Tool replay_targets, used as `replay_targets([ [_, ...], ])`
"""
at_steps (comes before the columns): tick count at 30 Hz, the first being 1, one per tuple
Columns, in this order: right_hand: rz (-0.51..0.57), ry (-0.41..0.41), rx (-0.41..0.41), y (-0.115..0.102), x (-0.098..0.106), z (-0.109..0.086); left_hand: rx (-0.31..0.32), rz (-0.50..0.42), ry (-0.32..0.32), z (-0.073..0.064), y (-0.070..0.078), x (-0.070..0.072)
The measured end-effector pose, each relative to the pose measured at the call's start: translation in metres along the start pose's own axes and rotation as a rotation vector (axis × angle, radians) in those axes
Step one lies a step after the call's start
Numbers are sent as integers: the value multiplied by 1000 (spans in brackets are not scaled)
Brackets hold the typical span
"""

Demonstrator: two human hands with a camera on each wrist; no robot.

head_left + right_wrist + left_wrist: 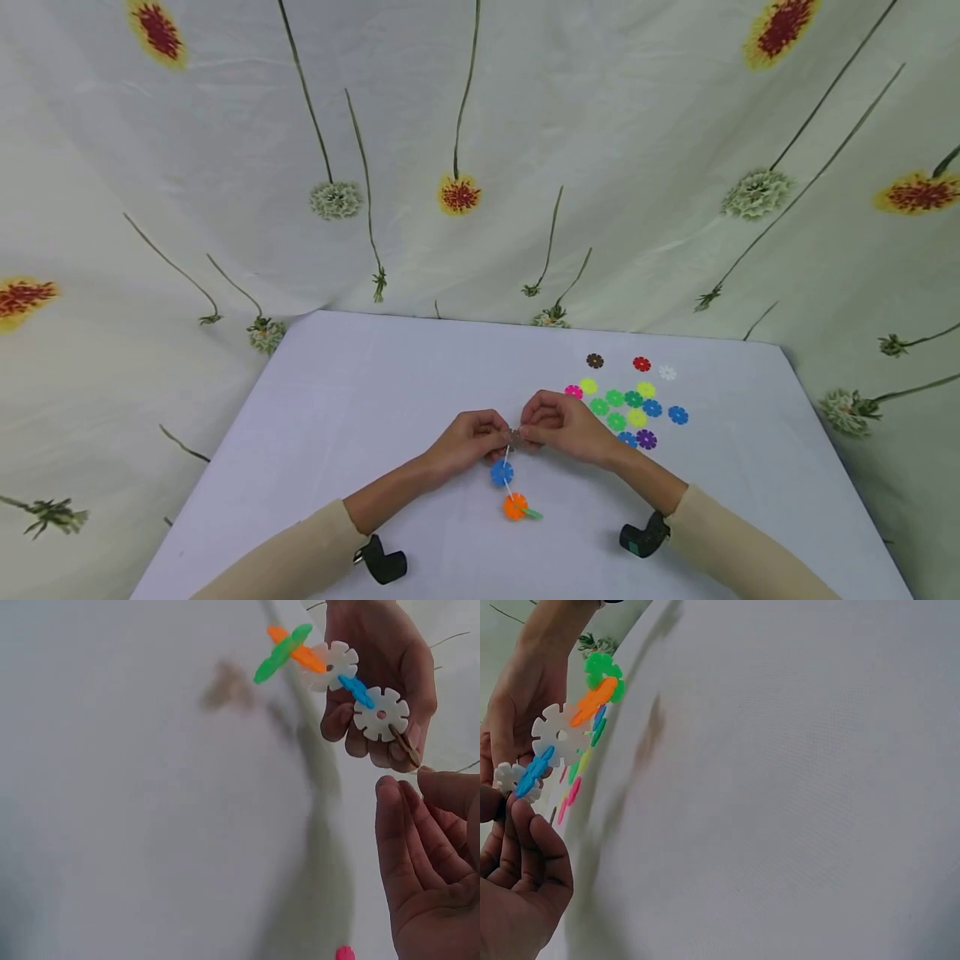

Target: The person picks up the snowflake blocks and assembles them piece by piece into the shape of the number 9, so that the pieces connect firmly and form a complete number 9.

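A chain of flower-shaped plastic discs hangs between my hands: a green disc [602, 671], an orange disc [592, 703], a white disc [549, 729], a blue disc [532, 774] and a second white disc [381, 715]. Slotted into that last white disc at the chain's end is a brown disc [406, 747], seen almost edge-on. My left hand [471, 442] pinches the chain at this brown end, its fingers partly covering it. From the other side my right hand [566, 427] pinches the brown disc's edge with thumb and fingertips, the contact being partly hidden.
Loose discs in several colours lie at the right of the white table [360, 375], among them a red disc [641, 364], a purple disc [646, 439] and a dark brown disc [595, 361]. A flower-patterned cloth [645, 150] hangs behind the table.
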State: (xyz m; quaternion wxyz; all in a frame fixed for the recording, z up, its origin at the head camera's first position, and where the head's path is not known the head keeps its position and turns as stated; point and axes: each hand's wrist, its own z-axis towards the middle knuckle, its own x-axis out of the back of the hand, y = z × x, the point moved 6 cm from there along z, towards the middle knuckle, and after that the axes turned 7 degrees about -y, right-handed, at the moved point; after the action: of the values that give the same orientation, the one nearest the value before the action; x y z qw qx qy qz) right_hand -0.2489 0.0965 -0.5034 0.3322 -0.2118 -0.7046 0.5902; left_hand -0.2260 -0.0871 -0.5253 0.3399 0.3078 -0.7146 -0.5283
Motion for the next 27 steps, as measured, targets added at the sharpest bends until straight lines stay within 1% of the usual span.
replay_targets([
  [2,-114,42,2,-1,8,-2,9,-1,11,-1,-1,1],
  [5,-331,128,-18,-1,23,-7,21,-6,28,-3,-3,5],
  [7,-479,175,-47,0,32,-11,25,-9,32,-3,-3,6],
  [9,-607,205,-84,1,38,-14,23,-12,33,-4,-4,8],
  [11,-718,218,-111,2,42,-18,23,-16,29,-5,-4,8],
  [14,-823,226,-162,5,44,-21,24,-19,28,-5,-5,8],
  [16,-873,231,-186,7,45,-22,32,-21,31,-5,-6,7],
  [19,-894,235,-212,12,47,-22,36,-23,34,-4,-6,6],
  [25,-883,220,-223,16,49,-19,35,-22,22,-5,-6,4],
  [27,-849,215,-228,16,50,-18,35,-23,22,-5,-6,3],
])
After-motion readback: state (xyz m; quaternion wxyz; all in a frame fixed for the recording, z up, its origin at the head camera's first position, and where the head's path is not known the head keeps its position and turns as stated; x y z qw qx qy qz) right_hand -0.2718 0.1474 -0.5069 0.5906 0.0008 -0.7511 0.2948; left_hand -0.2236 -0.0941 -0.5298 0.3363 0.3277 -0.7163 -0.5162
